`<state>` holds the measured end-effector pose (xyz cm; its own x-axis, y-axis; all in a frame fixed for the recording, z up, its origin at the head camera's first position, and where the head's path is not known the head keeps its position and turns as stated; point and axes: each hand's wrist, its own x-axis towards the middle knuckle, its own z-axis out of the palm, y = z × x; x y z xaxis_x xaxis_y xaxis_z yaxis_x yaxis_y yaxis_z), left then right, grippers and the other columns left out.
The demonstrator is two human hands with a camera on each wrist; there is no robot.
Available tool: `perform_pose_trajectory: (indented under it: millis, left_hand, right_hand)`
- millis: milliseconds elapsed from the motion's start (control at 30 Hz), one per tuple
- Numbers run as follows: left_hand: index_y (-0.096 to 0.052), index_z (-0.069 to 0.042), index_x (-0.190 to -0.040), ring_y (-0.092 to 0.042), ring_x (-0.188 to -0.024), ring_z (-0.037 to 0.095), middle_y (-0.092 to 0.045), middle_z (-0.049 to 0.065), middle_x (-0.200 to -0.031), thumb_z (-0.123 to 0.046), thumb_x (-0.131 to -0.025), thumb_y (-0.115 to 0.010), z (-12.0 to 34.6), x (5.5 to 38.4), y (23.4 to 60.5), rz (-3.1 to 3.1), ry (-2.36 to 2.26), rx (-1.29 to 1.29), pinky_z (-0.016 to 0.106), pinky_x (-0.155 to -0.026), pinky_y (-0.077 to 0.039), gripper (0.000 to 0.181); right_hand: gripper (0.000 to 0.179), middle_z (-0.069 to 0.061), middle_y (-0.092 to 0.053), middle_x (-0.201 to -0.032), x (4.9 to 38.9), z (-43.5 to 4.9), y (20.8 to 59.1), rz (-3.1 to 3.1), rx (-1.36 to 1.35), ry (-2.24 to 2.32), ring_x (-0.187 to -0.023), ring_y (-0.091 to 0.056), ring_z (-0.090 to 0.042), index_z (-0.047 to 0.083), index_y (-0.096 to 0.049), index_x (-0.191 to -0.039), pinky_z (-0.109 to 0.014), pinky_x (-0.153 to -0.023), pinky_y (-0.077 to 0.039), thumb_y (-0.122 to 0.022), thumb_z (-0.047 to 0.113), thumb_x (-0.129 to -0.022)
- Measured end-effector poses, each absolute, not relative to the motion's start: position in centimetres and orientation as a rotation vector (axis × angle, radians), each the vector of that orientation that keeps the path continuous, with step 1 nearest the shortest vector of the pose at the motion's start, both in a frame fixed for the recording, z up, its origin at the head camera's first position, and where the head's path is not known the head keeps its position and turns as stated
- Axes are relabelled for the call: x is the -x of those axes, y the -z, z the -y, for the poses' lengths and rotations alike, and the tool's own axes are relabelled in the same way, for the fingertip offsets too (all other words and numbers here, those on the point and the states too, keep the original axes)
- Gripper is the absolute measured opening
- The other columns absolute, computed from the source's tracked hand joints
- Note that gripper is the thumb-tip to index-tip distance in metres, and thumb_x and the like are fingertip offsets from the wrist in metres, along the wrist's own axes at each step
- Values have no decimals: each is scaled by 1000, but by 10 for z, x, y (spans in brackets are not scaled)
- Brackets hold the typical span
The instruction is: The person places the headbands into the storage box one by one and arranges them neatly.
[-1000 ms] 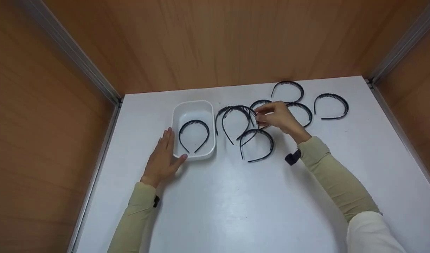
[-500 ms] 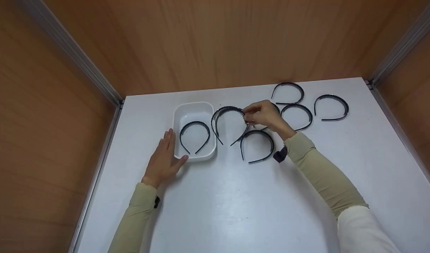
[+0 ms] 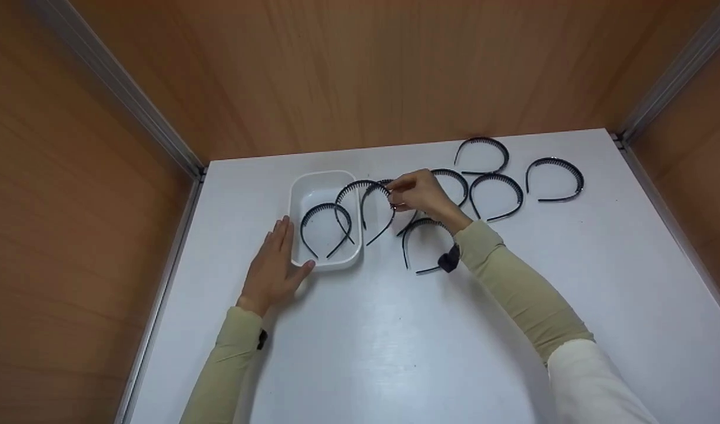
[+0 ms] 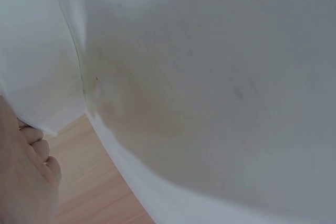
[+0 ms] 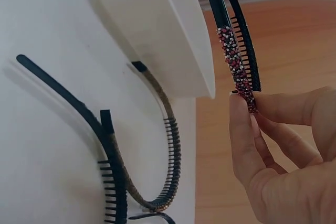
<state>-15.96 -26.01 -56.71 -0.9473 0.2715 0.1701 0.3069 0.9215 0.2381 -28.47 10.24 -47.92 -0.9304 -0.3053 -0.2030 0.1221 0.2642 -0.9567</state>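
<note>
In the head view my right hand (image 3: 421, 193) pinches a black toothed headband (image 3: 364, 182), holding it over the right rim of a white plastic tray (image 3: 336, 266). Red and white specks cover part of the held headband (image 5: 231, 56) in the right wrist view, where thumb and fingertips grip one side. Inside the tray lies another black headband (image 3: 326, 205). My left hand (image 3: 269, 274) rests against the tray's left side and front corner, its fingers extended. Part of that hand (image 4: 26, 166) shows beside the tray's wall in the left wrist view.
Several more black headbands lie on the white table (image 3: 365, 353) right of the tray, among them a front one (image 3: 428, 221), a back one (image 3: 483, 139) and a far-right one (image 3: 557, 160). Wooden panels (image 3: 360, 76) stand behind and at both sides.
My right hand has lifted the headband from among the others and moved it left, so it now overlaps the tray's right rim. The left hand stays in place.
</note>
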Motion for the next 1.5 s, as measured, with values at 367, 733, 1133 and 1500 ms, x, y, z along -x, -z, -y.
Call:
perform_pose_trajectory:
  millis: [367,733,1133,1500]
  left_hand:
    - [-18,0,-170,-14,-167,32,-14,15,-180,-66,-103,-53,258,159,569,2948,370,441,44,-137,-17,101]
    - [-15,0,-170,-12,-167,31,-12,15,-180,-65,-103,-54,257,159,569,2951,390,451,45,-137,-16,102]
    - [-7,-3,-171,-7,-168,30,-9,14,-181,-66,-104,-49,260,160,567,2986,413,455,43,-138,-13,101]
    - [-9,-3,-172,-10,-168,31,-10,13,-181,-66,-103,-53,260,161,568,2969,424,440,46,-137,-16,103]
  right_hand:
    - [31,-13,-69,-106,284,-83,484,-2188,160,1717,-90,-75,-19,-5,-75,-126,-30,-82,-68,-74,0,-96]
    - [26,-15,-74,-108,283,-56,483,-2206,131,1742,-88,-75,-17,-3,-78,-120,-31,-82,-68,-76,-1,-94]
    - [19,-11,-78,-100,283,-32,487,-2310,129,1748,-82,-75,-14,2,-83,-109,-37,-85,-68,-78,1,-91]
    - [14,-12,-80,-99,288,-17,495,-2481,168,1651,-79,-75,-15,3,-85,-101,-24,-71,-66,-80,1,-88]
